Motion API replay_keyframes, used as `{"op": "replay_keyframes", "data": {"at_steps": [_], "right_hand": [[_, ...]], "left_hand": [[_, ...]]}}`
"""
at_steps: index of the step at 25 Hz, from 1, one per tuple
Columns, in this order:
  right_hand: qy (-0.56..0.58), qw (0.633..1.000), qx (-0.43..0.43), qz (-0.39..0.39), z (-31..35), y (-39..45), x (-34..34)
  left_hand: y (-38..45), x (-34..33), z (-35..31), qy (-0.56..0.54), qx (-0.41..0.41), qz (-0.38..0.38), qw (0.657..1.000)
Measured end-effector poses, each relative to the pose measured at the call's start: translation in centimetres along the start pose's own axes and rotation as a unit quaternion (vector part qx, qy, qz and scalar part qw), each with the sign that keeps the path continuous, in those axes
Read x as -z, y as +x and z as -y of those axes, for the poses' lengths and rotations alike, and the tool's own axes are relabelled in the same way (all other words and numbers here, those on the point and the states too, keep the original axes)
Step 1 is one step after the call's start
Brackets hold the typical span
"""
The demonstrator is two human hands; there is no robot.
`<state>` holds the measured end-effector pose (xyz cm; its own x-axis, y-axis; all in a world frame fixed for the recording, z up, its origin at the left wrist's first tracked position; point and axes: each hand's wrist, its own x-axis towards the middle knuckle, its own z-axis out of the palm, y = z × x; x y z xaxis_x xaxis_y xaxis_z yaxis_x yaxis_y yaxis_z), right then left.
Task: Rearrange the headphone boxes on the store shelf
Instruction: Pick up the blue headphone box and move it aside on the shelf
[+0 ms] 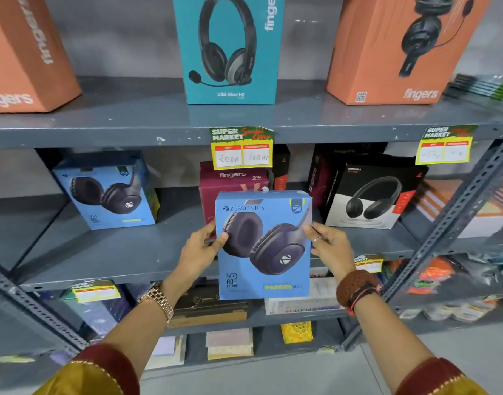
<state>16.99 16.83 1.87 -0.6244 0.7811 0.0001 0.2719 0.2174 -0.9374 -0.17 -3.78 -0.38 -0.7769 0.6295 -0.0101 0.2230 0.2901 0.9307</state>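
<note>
I hold a blue Zebronics headphone box (263,249) upright in front of the middle shelf (107,252). My left hand (200,248) grips its left edge and my right hand (328,246) grips its right edge. A second blue Zebronics box (107,192) stands on the middle shelf at the left. Behind the held box stands a maroon Fingers box (233,181), partly hidden. A black-and-white headphone box (369,198) stands at the right. On the top shelf are a teal box (230,49) and two orange boxes (25,55) (392,49).
Yellow price tags (241,148) (445,145) hang from the top shelf's front edge. Slotted metal uprights (455,215) frame the rack at the right and lower left. Lower shelves carry books, notepads and small packets (230,343). Bare shelf lies between the left blue box and the held one.
</note>
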Motion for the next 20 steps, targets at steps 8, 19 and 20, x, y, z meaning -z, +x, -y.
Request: {"op": "replay_keyframes", "data": {"at_steps": [8, 19, 20], "right_hand": [[-0.011, 0.996, 0.055, 0.073, 5.5, -3.6, -10.4], [0.023, 0.992, 0.055, 0.115, 11.0, -4.7, -32.3], [0.026, 0.994, 0.047, 0.1, 11.1, -4.5, -33.6]], "left_hand": [[-4.2, 11.0, 4.0, -0.035, 0.014, -0.072, 0.997], [-1.4, 30.4, 11.4, -0.028, 0.004, -0.1, 0.995], [-0.4, 31.2, 12.0, -0.025, 0.008, -0.098, 0.995]]}}
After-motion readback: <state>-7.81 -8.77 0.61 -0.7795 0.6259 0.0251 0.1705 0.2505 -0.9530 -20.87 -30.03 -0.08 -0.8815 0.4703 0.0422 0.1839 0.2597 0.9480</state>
